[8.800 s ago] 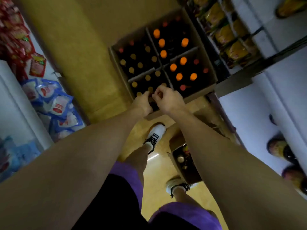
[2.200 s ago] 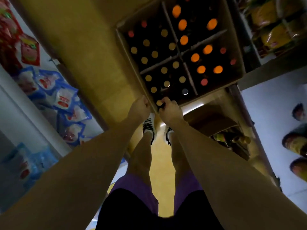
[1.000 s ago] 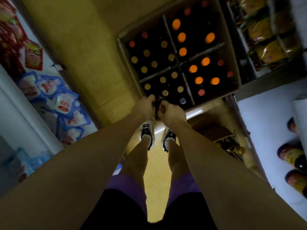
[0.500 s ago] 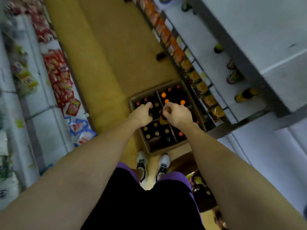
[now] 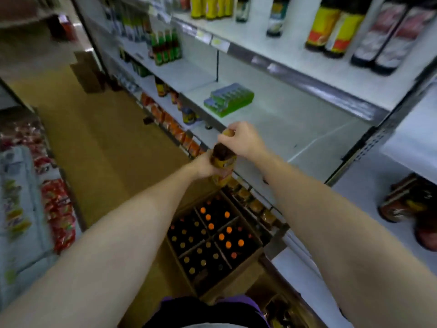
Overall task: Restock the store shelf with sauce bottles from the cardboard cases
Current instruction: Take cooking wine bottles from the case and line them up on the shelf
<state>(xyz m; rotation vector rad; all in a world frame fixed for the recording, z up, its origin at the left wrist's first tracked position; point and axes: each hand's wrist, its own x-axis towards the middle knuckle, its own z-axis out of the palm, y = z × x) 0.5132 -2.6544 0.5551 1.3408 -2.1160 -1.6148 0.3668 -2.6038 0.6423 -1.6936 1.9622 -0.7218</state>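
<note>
I held one sauce bottle [image 5: 222,162] upright above the front edge of the store shelf [image 5: 295,129], over the cardboard case [image 5: 236,287]. My left hand [image 5: 204,165] gripped its labelled body to carry the weight; my right hand [image 5: 243,140] pinched the cap, probably to steady it. The white shelf board bore a green pack [image 5: 228,99] near its back. The aisle floor [image 5: 99,138] was tan.

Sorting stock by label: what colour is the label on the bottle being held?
Yellow, on a dark bottle, seen in the head view.
</note>
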